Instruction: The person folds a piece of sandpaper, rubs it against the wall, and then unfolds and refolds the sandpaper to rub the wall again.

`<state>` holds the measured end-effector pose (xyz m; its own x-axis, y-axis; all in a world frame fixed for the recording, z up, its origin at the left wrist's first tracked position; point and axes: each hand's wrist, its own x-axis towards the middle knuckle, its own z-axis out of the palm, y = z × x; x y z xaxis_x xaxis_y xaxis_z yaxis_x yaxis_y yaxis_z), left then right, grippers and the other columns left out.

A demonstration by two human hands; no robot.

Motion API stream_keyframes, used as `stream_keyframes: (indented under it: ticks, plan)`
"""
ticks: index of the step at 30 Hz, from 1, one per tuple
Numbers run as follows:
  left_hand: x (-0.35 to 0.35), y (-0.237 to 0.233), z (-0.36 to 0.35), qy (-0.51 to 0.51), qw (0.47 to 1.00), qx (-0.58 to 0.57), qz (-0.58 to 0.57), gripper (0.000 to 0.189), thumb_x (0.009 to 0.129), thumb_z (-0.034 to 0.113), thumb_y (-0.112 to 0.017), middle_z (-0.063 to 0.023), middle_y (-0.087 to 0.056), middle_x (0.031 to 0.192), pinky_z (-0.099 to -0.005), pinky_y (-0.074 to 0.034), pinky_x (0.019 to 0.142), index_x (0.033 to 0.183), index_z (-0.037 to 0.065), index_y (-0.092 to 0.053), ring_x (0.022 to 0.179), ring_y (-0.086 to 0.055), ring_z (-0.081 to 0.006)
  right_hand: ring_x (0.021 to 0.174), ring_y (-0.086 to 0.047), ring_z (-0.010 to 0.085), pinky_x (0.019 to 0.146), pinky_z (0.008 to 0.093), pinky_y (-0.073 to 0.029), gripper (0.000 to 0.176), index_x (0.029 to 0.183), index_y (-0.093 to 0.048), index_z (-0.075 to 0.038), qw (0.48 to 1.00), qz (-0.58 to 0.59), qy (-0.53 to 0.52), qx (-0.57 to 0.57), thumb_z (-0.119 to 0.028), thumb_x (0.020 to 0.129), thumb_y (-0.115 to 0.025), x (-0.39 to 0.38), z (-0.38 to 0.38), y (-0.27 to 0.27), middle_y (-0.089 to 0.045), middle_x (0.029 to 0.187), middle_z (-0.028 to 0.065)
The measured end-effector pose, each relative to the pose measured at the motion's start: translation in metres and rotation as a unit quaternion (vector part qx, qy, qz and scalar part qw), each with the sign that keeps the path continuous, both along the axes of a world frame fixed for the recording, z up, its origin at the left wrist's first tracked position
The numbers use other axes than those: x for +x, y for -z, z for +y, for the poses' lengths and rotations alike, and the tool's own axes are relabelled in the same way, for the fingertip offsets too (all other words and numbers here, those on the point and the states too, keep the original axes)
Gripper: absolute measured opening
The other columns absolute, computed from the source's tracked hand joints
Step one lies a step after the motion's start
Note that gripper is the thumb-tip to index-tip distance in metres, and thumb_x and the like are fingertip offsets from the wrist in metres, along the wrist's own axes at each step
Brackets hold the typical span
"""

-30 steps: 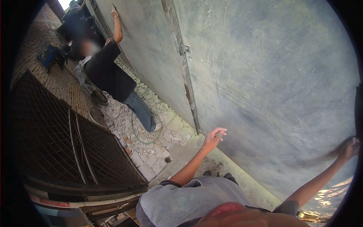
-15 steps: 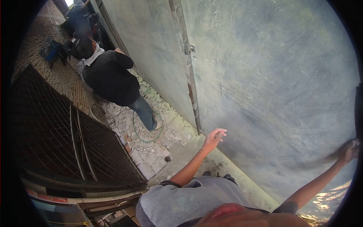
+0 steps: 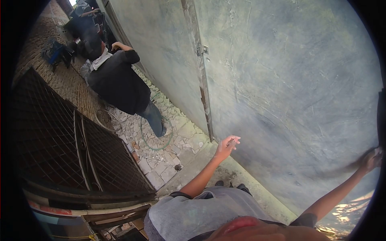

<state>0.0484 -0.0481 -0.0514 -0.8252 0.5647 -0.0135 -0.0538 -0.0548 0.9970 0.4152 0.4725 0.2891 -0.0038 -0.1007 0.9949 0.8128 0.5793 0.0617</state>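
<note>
My left hand (image 3: 227, 147) hovers low in front of the grey-green mottled wall panel (image 3: 289, 88), close to the foot of a vertical metal strip (image 3: 203, 80). Its fingers are half bent and apart, with whitish tips and a small dark patch near the palm that I cannot identify. At the far right edge, my right hand (image 3: 372, 160) is up against the same panel, with a dark shadow or smear beside it. The dark rim of the view covers part of its fingers, so whatever it may hold is hidden.
A person in a dark top (image 3: 118, 82) stands on broken rubble (image 3: 177, 116) at the left. A green hose (image 3: 141, 134) loops there. Metal mesh gates (image 3: 108, 148) line the left side. A latch (image 3: 204, 50) sits on the strip. A concrete ledge (image 3: 265, 188) runs below the panel.
The person at the left has turned slightly and lifted a forearm toward the wall. Another person's arm shows farther back. My hands stay in nearly the same places.
</note>
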Motion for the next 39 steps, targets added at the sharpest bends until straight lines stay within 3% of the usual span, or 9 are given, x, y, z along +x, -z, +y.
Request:
stream_keyframes:
  ticks: [5,6,8,11,19,22,32,34,39]
  plan:
    - [-0.001,0.008,-0.003,-0.005,1.000,0.011,0.007,0.030,0.102,0.028,-0.056,-0.0032,-0.069,0.095,-0.0233,-0.049,0.066,0.119,0.006,-0.065,0.075,-0.059,-0.0081,0.128,-0.049,0.0379,0.110,0.0444,-0.037,0.057,0.141,-0.046,-0.002,0.984,-0.134,-0.055,0.103,-0.046,0.105,-0.038,-0.014,-0.033,-0.034,-0.061,0.132,0.0140]
    - [0.001,0.008,-0.002,-0.001,1.000,-0.001,-0.003,0.030,0.102,0.028,-0.057,-0.0040,-0.069,0.096,-0.0239,-0.050,0.068,0.119,0.005,-0.065,0.078,-0.060,-0.0084,0.126,-0.049,0.0352,0.111,0.0442,-0.034,0.053,0.139,-0.048,-0.005,0.991,-0.058,-0.106,0.053,-0.044,0.105,-0.038,-0.020,-0.025,-0.015,-0.061,0.134,0.0078]
    - [0.001,0.013,0.002,-0.009,0.998,0.051,0.036,0.031,0.103,0.026,-0.055,-0.0061,-0.068,0.098,-0.0231,-0.049,0.069,0.119,0.001,-0.063,0.077,-0.059,-0.0088,0.134,-0.035,0.0327,0.114,0.0437,-0.030,0.041,0.139,-0.050,-0.010,0.993,-0.039,-0.095,0.062,-0.024,0.101,-0.044,-0.055,-0.094,-0.030,-0.055,0.140,0.0025]
    - [0.001,0.009,0.001,-0.005,1.000,0.026,0.013,0.031,0.102,0.025,-0.056,-0.0063,-0.068,0.098,-0.0232,-0.048,0.069,0.118,0.000,-0.063,0.072,-0.059,-0.0088,0.141,-0.025,0.0399,0.116,0.0486,-0.027,0.045,0.140,-0.052,-0.016,0.991,-0.012,-0.128,-0.032,-0.013,0.095,-0.048,-0.051,-0.102,-0.025,-0.026,0.146,0.0222]
    - [-0.001,0.007,0.006,0.009,1.000,0.012,0.023,0.030,0.102,0.025,-0.056,-0.0066,-0.068,0.098,-0.0219,-0.046,0.065,0.117,0.000,-0.063,0.068,-0.058,-0.0082,0.145,-0.020,0.0444,0.116,0.0523,-0.028,0.045,0.140,-0.053,-0.021,0.985,-0.002,-0.162,-0.050,-0.016,0.096,-0.049,-0.048,-0.104,-0.024,-0.025,0.146,0.0192]
    - [-0.001,0.003,0.007,0.015,1.000,-0.003,0.014,0.029,0.102,0.021,-0.055,-0.0083,-0.067,0.100,-0.0245,-0.051,0.069,0.120,-0.001,-0.062,0.083,-0.061,-0.0107,0.145,-0.020,0.0452,0.116,0.0525,-0.029,0.045,0.140,-0.053,-0.022,0.987,-0.004,-0.154,-0.049,-0.015,0.096,-0.050,-0.047,-0.105,-0.024,-0.025,0.146,0.0191]
    - [-0.007,0.020,-0.002,0.003,0.999,0.020,0.049,0.029,0.103,0.020,-0.053,-0.0082,-0.067,0.099,-0.0221,-0.048,0.064,0.120,-0.001,-0.061,0.070,-0.058,-0.0091,0.145,-0.020,0.0476,0.115,0.0528,-0.031,0.046,0.139,-0.054,-0.023,0.985,0.001,-0.163,-0.056,-0.011,0.094,-0.050,-0.046,-0.106,-0.028,-0.026,0.145,0.0193]
    - [-0.009,0.023,-0.002,0.002,0.998,0.025,0.051,0.029,0.103,0.020,-0.053,-0.0084,-0.067,0.099,-0.0221,-0.049,0.064,0.121,-0.001,-0.061,0.070,-0.058,-0.0091,0.146,-0.021,0.0443,0.117,0.0517,-0.029,0.046,0.143,-0.049,-0.027,0.985,-0.005,-0.164,-0.058,-0.024,0.097,-0.054,-0.046,-0.108,-0.032,-0.025,0.151,0.0184]
    - [-0.010,0.026,0.001,0.006,0.999,0.019,0.044,0.029,0.103,0.020,-0.054,-0.0089,-0.067,0.100,-0.0227,-0.049,0.064,0.121,-0.001,-0.061,0.070,-0.058,-0.0091,0.146,-0.023,0.0390,0.116,0.0478,-0.030,0.045,0.143,-0.050,-0.023,0.988,-0.025,-0.147,-0.043,-0.018,0.098,-0.051,-0.050,-0.116,-0.055,-0.026,0.150,0.0196]
